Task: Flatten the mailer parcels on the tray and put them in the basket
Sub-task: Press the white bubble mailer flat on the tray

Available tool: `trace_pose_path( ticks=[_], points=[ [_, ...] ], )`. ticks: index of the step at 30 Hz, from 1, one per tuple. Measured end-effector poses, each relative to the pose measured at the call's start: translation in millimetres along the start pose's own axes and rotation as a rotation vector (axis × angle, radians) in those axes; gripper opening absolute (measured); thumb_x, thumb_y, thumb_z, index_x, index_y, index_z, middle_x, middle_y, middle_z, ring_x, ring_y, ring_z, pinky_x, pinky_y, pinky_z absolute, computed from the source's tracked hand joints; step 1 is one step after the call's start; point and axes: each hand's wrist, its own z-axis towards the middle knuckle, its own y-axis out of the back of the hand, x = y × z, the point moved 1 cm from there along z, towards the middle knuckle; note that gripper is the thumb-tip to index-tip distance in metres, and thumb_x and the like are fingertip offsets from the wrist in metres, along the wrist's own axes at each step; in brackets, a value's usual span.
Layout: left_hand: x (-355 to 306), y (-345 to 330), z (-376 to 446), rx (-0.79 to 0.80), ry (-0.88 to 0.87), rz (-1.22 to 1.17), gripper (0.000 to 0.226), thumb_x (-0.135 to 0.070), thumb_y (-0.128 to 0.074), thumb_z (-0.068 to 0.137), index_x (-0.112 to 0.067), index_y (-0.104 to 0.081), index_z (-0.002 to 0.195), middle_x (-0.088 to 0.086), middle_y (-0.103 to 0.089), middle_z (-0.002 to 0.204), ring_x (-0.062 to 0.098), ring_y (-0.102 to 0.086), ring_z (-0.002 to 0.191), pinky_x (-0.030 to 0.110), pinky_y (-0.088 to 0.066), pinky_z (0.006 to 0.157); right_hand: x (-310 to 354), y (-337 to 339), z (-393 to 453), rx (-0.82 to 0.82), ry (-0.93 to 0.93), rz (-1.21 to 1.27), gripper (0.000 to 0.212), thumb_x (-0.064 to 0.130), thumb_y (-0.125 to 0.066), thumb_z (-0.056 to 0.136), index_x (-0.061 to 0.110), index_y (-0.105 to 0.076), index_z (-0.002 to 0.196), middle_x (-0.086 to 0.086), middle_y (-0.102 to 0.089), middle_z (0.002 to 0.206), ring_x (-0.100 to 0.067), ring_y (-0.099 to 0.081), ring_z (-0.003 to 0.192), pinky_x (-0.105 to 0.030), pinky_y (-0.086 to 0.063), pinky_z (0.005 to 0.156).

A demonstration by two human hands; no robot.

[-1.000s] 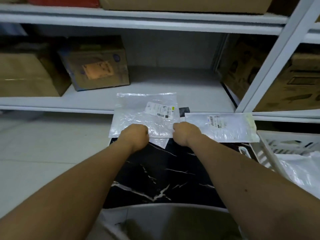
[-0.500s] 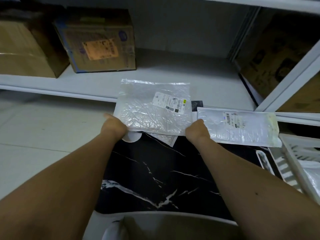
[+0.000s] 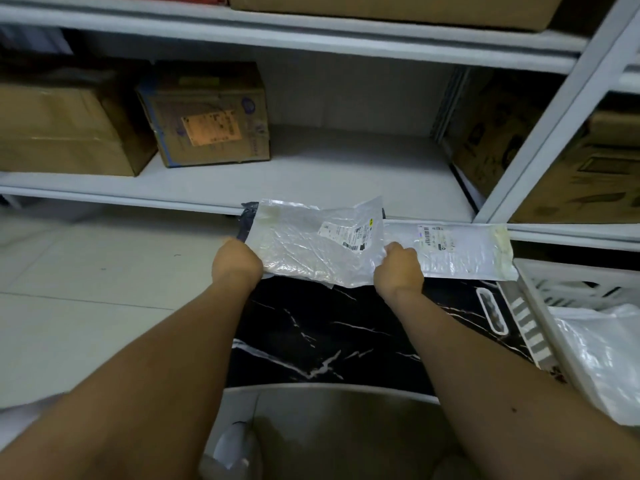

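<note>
My left hand (image 3: 237, 263) and right hand (image 3: 398, 268) each grasp a near corner of the crinkled mailer (image 3: 311, 247), fingers curled round its edge, so it hangs spread between them just above the far end of the black marbled tray (image 3: 329, 341); I judge this two-handed hold keeps it taut and flat. A second mailer (image 3: 464, 251) lies just beyond my right hand, and the white basket (image 3: 561, 289) waits further right, already holding a bagged parcel (image 3: 602, 358).
</note>
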Motion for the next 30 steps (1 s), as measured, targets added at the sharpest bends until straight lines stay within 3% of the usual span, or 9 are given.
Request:
trace_pose_path(
  ticks=[5,10,19,24,26,30],
  points=[
    [6.9,2.7,-56.7,-0.005,-0.036,-0.058,0.038,-0.002,-0.048,0.089,0.004,-0.042,0.126,0.024,-0.055,0.123,0.04,-0.053,0.115,0.04,-0.042,0.093,-34.3,21.8,-57.8,-0.09,-0.049,-0.022,0.043,0.0,-0.052,0.088,0.01,-0.051,0.13,-0.015,-0.045,0.123,-0.032,-0.054,0.103,-0.034,-0.045,0.079],
    [15.5,-14.1,-102.4,0.088,-0.03,0.011,0.053,-0.01,-0.048,0.089,0.0,-0.032,0.139,0.023,-0.052,0.13,0.039,-0.05,0.12,0.043,-0.041,0.097,-67.5,28.9,-100.2,-0.126,-0.154,-0.056,0.029,0.006,-0.053,0.089,0.009,-0.055,0.118,-0.015,-0.047,0.117,-0.033,-0.053,0.1,-0.041,-0.048,0.083],
    [31.8,-47.9,-137.8,0.234,-0.025,0.093,0.046,-0.005,-0.044,0.091,0.0,-0.033,0.136,0.024,-0.049,0.131,0.039,-0.047,0.123,0.043,-0.04,0.098,-109.8,28.2,-120.4,-0.079,-0.297,-0.172,0.032,0.012,-0.047,0.093,0.014,-0.053,0.125,-0.011,-0.05,0.125,-0.033,-0.048,0.115,-0.044,-0.045,0.089],
    [33.2,-67.5,-139.6,0.25,0.025,0.231,0.047,-0.018,-0.049,0.09,-0.008,-0.037,0.134,0.017,-0.04,0.136,0.034,-0.041,0.126,0.044,-0.04,0.098,-114.7,18.2,-121.2,-0.038,-0.533,-0.275,0.05,0.025,-0.053,0.091,0.013,-0.038,0.136,-0.014,-0.037,0.139,-0.031,-0.033,0.129,-0.05,-0.034,0.1],
    [32.0,-75.5,-139.0,0.139,-0.063,0.379,0.053,-0.027,-0.045,0.09,-0.012,-0.034,0.14,0.014,-0.031,0.142,0.031,-0.033,0.131,0.044,-0.035,0.102,-111.8,6.7,-121.6,-0.082,-0.482,-0.309,0.055,0.027,-0.052,0.089,0.012,-0.034,0.139,-0.013,-0.033,0.142,-0.029,-0.029,0.132,-0.051,-0.031,0.104],
    [27.0,-98.1,-136.7,0.067,-0.413,0.515,0.061,-0.043,-0.021,0.099,-0.024,0.002,0.152,0.01,0.009,0.16,0.029,0.009,0.147,0.051,-0.007,0.117,-83.8,-23.3,-120.1,-0.069,-0.084,-0.272,0.054,0.031,-0.04,0.098,0.02,-0.024,0.149,-0.006,-0.019,0.158,-0.027,-0.014,0.146,-0.052,-0.021,0.113]
  ],
)
